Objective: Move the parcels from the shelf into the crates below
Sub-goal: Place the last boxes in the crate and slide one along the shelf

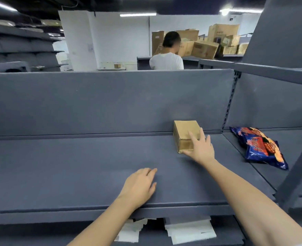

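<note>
We're at the pick-up step. 1 small cardboard box [184, 133] sits on the grey shelf [75, 166], its back against the rear panel, toward the right end of this bay. Our right hand [202, 150] is on it w/ fingers spread: fingertips across the top and right side, thumb low along the near face by the bottom corner. The fingers look fairly straight, so we'd call it contact, not a closed grip yet. Our left hand [139, 185] lies palm-down on the bare shelf near the front edge, fingers relaxed, holding nothing, well apart from the box.

In the next bay to the right a blue-and-red snack bag [260, 146] lies flat; probably the 2nd item to go. The crates aren't in view. Below the shelf front we see only white packets or paper [191, 231], and can't tell what they sit in.

Next move, as we judge it: close thumb & fingers on the box, draw it off the rear panel, over the front lip, then down. It looks light and rigid, so 1 hand should do.
</note>
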Tool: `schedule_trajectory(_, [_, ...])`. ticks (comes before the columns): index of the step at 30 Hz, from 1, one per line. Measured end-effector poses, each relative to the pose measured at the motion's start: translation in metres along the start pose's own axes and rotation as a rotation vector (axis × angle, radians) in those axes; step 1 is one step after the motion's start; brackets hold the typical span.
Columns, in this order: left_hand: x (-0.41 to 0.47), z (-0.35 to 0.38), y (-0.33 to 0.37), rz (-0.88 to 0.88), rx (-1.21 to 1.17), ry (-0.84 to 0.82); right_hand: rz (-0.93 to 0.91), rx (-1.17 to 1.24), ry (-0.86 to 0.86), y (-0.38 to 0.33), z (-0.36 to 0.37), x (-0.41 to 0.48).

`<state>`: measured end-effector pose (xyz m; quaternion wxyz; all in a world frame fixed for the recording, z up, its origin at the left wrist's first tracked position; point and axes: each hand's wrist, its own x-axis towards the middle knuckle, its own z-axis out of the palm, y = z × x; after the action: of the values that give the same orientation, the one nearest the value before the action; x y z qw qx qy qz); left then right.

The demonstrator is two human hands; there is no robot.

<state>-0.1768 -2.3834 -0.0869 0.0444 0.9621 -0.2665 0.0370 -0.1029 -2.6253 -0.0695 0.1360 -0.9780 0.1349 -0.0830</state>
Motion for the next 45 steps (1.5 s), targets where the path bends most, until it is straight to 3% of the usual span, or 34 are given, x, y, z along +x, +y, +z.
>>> schedule_trajectory(7, [-0.005, 0.007, -0.024, -0.048, 0.072, -0.038, 0.160, 0.034, 0.038, -0.026, 0.014, 0.024])
schedule_trajectory(14, [-0.009, 0.008, -0.026, -0.059, 0.072, -0.033, 0.168, 0.103, 0.176, -0.030, 0.018, 0.018])
schedule_trajectory(18, [-0.007, 0.001, -0.023, -0.065, 0.038, -0.007, 0.031, 0.214, 0.233, -0.031, 0.020, -0.011])
schedule_trajectory(24, [-0.001, -0.019, -0.001, -0.061, -0.049, 0.073, -0.188, 0.204, 0.164, -0.036, 0.000, -0.058])
schedule_trajectory(33, [-0.002, -0.048, 0.021, 0.042, 0.122, 0.171, -0.423, 0.371, 0.069, -0.031, -0.056, -0.099])
schedule_trajectory(39, [-0.017, -0.060, 0.020, 0.102, -0.174, 0.263, -0.487, 0.572, 0.105, -0.029, -0.091, -0.118])
schedule_trajectory(45, [-0.037, -0.080, 0.004, 0.001, -0.784, 0.337, -0.337, 0.919, -0.111, -0.028, -0.099, -0.134])
